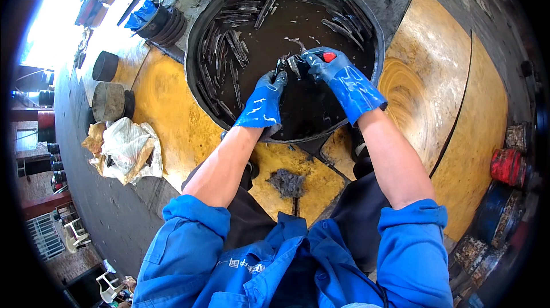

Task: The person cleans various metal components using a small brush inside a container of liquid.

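Both my hands wear blue rubber gloves and are over a large round metal tub (191,73) holding dark liquid. My left hand (269,93) is closed on a small dark, wet, shiny piece (281,66). Close beside it, my right hand (332,70) is closed around something with a red end (329,56), perhaps a tool's handle; the rest of it is hidden in the glove. Between the hands shows a dark curved piece with a pale streak (294,66). Long dark slivers (236,47) lie along the tub's left side, with more slivers (344,26) at its far right.
Worn yellow boards (424,90) lie around the tub. To the left are a crumpled white plastic bag (132,150), metal cylinders (109,102) and a dark pot (154,19) with blue gloves on it. A grey fibrous clump (286,182) lies between my feet. Drums (507,168) line the right.
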The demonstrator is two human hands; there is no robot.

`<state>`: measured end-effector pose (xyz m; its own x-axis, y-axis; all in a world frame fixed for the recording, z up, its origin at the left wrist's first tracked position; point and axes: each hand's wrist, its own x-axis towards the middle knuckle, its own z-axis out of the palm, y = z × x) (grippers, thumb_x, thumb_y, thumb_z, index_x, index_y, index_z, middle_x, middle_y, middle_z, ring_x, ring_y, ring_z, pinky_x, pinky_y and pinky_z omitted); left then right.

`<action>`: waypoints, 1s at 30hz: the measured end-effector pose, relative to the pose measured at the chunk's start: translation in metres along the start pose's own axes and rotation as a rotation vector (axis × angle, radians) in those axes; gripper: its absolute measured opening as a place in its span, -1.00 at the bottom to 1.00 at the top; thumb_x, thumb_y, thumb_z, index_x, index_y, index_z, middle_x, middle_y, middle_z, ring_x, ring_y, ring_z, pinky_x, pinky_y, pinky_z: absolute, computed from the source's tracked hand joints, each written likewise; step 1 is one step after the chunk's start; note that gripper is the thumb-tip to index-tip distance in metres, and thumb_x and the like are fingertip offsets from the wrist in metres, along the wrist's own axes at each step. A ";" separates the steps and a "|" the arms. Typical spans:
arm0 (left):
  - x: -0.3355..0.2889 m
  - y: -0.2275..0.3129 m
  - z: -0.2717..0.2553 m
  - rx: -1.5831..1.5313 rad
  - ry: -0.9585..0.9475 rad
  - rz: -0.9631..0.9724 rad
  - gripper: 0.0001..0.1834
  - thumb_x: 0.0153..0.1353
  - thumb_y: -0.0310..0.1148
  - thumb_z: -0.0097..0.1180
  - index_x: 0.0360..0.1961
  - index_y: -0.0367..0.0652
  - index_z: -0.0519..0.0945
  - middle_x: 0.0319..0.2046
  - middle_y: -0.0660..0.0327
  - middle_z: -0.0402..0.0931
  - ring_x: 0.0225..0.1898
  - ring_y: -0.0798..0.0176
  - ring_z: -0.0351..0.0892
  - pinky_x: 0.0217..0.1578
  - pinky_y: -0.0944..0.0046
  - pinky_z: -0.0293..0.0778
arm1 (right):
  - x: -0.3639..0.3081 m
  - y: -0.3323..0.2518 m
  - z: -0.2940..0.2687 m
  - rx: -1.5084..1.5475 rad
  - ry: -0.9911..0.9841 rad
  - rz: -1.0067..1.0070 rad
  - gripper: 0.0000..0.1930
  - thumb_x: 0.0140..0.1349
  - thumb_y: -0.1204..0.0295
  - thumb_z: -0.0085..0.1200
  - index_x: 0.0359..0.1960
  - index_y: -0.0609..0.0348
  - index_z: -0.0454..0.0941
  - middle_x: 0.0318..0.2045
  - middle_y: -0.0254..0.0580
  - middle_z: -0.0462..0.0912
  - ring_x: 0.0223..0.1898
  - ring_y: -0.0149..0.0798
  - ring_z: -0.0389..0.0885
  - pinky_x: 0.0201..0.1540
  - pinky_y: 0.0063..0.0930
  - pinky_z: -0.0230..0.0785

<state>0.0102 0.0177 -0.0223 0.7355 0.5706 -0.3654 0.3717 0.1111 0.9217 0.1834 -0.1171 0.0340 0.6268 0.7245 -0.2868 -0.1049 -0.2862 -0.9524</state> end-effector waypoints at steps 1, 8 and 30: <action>0.000 -0.001 -0.002 -0.001 0.001 -0.018 -0.52 0.50 -0.16 0.13 0.21 -0.36 0.57 -0.04 0.18 0.67 -0.07 0.33 0.54 0.04 0.31 0.46 | 0.000 -0.001 -0.001 -0.056 -0.023 0.039 -0.81 0.37 0.35 0.24 -0.07 0.09 0.77 -0.26 -0.31 0.80 -0.27 -0.43 0.72 -0.14 -0.48 0.59; -0.008 0.014 0.010 0.117 0.135 -0.204 -0.48 0.45 -0.04 0.16 0.13 -0.34 0.61 -0.17 0.12 0.69 -0.19 0.27 0.56 -0.10 0.20 0.49 | 0.005 0.012 -0.006 -0.351 0.022 -0.083 -0.75 0.33 0.25 0.26 -0.07 0.07 0.75 -0.17 -0.17 0.81 -0.12 -0.23 0.76 0.06 -0.34 0.57; -0.053 0.082 -0.034 0.230 0.176 0.032 -0.48 0.57 -0.06 -0.05 0.20 -0.34 0.57 -0.12 0.20 0.67 -0.17 0.35 0.53 -0.09 0.29 0.47 | -0.010 -0.040 -0.039 -0.070 0.043 -0.424 -0.82 0.42 0.38 0.21 -0.06 0.15 0.76 -0.17 -0.30 0.79 -0.19 -0.45 0.69 -0.04 -0.49 0.57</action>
<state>-0.0168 0.0241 0.0771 0.6466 0.7057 -0.2896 0.4832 -0.0852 0.8713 0.2110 -0.1376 0.0787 0.6345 0.7611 0.1347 0.2207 -0.0114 -0.9753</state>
